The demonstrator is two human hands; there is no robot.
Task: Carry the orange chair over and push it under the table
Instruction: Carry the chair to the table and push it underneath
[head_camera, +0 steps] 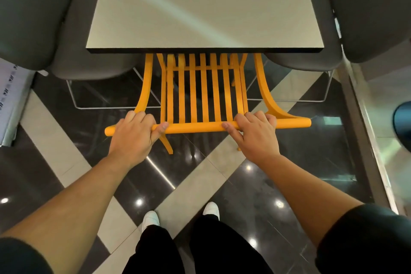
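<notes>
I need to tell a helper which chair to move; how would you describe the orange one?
Find the pale square table. At its near edge, between two grey padded chairs, stands the chair with both hands on its top rail; it alone is orange and slatted.

Head view, steeply downward, close overhead
</notes>
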